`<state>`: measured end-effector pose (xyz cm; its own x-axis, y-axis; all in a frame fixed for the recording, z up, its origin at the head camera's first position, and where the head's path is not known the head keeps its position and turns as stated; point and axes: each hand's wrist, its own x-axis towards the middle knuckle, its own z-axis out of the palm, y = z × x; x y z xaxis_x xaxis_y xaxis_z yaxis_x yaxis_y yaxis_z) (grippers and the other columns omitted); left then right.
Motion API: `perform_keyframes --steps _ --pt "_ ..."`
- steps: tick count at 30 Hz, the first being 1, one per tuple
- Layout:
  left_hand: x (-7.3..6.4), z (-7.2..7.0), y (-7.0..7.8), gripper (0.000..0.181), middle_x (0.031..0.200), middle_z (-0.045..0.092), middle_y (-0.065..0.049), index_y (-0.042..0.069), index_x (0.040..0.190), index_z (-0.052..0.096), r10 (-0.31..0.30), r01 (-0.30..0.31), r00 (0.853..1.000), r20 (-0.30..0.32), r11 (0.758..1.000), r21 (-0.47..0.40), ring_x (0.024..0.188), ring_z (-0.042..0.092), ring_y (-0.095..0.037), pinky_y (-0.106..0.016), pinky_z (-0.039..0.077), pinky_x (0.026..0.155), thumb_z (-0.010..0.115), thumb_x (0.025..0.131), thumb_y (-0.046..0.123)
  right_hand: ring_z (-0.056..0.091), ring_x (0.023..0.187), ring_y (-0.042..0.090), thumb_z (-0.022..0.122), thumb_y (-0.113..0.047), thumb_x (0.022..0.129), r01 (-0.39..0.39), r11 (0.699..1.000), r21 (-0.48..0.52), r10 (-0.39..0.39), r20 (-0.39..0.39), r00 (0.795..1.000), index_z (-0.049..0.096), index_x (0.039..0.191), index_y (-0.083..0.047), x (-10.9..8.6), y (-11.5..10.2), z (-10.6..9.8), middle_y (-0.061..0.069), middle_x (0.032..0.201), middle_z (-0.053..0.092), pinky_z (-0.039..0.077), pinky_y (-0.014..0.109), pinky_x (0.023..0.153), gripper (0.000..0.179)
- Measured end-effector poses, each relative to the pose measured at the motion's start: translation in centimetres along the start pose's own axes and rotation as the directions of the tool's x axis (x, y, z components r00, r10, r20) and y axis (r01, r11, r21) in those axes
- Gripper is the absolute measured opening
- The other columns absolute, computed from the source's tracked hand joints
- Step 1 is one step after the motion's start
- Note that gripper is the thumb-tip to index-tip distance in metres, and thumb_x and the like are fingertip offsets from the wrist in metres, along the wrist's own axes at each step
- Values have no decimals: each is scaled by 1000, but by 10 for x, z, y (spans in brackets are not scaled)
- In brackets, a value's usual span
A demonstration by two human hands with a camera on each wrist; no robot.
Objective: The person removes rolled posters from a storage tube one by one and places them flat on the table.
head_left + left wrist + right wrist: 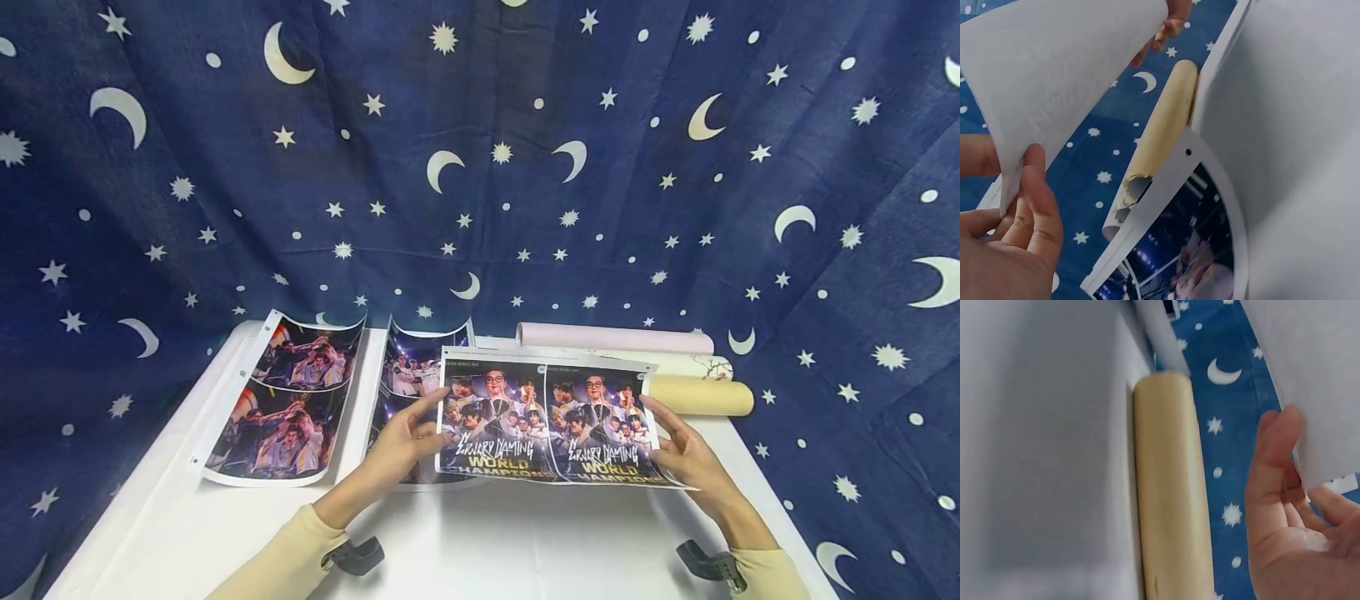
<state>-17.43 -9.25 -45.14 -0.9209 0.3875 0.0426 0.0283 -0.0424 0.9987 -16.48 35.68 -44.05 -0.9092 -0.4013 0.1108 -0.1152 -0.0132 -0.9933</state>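
Note:
A glossy printed poster sheet (495, 417) with two matching group pictures side by side is held up above the table. My left hand (408, 446) pinches its left edge between thumb and fingers. At the opposite edge my right hand (686, 450) grips the sheet the same way. Both wrist views show the sheet's plain white back (1072, 56). Behind the sheet, partly hidden by it, lies a second print (411, 367) with a dark stage scene. A third print (288, 417), also of two stacked pictures, lies at the left with its far edge curling up.
Three rolls lie at the back right of the white table (562, 550): a pink roll (615, 337), a flower-patterned white roll (712, 366) and a yellow roll (705, 396). A dark blue cloth (480, 208) with moons and stars hangs behind the table.

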Motion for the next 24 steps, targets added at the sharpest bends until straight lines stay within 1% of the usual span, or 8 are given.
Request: perform_keyframes --steps 6,9,11,14,15,17,22,24 --pt "-1 15 -6 85 61 45 9 15 157 22 -17 19 996 89 1000 -23 46 34 -1 -16 32 43 66 85 2 63 117 10 45 18 89 -66 998 16 64 123 990 8 156 -1 -6 6 -22 -8 143 43 58 26 86 79" --pt "-3 23 -7 90 73 49 8 17 158 18 -36 38 995 94 999 -12 50 38 0 -15 38 48 69 84 4 62 117 9 47 16 90 -98 995 -12 99 177 979 6 156 0 -10 10 -33 -9 143 48 57 24 85 79" --pt "-3 29 -7 94 78 50 5 16 158 14 -46 49 994 102 999 -22 53 43 -1 -16 46 54 70 84 4 63 114 8 48 14 92 -112 993 -29 115 191 975 6 155 1 -13 12 -40 -8 140 51 56 22 83 77" --pt "-2 39 -7 100 76 50 6 16 159 7 -64 65 991 117 998 -11 55 45 -3 -18 49 58 72 84 7 64 109 6 44 10 96 -141 989 -44 147 214 966 4 155 3 -19 15 -50 -5 132 60 55 22 83 71" --pt "-2 42 -8 101 67 47 5 16 159 6 -72 73 990 124 997 -6 55 46 -4 -19 50 59 73 84 8 64 108 6 43 9 98 -150 988 -45 157 222 962 4 154 3 -21 15 -53 -2 129 63 55 22 83 69" --pt "0 48 -9 102 65 49 5 15 159 5 -81 82 988 132 997 -5 56 49 -5 -21 51 59 73 84 8 65 108 7 39 7 100 -174 983 -59 183 243 953 0 154 5 -24 16 -58 4 124 67 55 23 85 66" --pt "4 59 -11 101 69 59 3 15 159 8 -105 106 986 131 994 0 61 57 -9 -23 52 60 74 82 8 64 114 6 40 0 103 -248 961 -125 270 213 939 3 155 2 -32 15 -69 -4 130 66 53 22 90 64" --pt "5 63 -11 102 68 59 3 15 159 9 -111 106 986 126 993 45 59 55 -8 -21 49 56 75 82 10 63 116 6 40 -1 103 -268 953 -141 292 191 937 6 155 2 -35 16 -73 -8 133 63 51 21 93 63"
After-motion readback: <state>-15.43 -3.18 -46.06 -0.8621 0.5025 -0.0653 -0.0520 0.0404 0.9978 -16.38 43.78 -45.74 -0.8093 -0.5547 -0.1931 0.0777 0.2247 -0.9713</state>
